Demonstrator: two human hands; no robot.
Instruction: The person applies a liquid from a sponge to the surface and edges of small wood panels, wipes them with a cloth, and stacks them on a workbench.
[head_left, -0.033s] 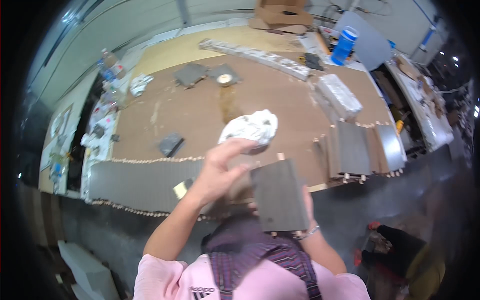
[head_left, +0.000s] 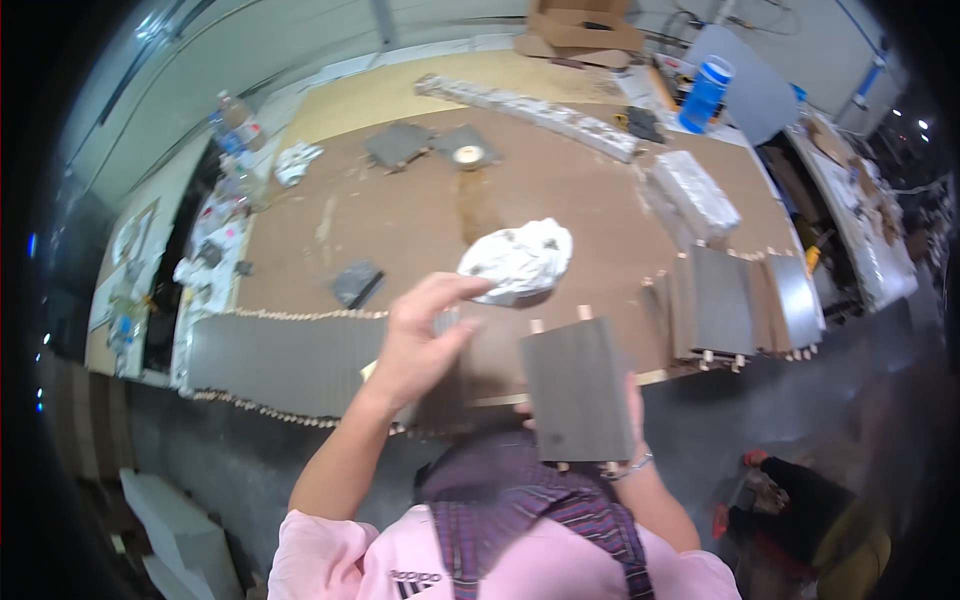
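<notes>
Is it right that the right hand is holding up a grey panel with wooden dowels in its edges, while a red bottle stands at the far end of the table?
Not quite. The bottle at the far end of the table is blue, not red, as the head view shows. The rest stands: the right hand, mostly hidden behind it, holds up the grey panel with wooden dowels in its edges.

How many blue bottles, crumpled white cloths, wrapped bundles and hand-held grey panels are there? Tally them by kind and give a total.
Blue bottle: 1
Crumpled white cloth: 2
Wrapped bundle: 2
Grey panel, held up: 1
Total: 6
</notes>
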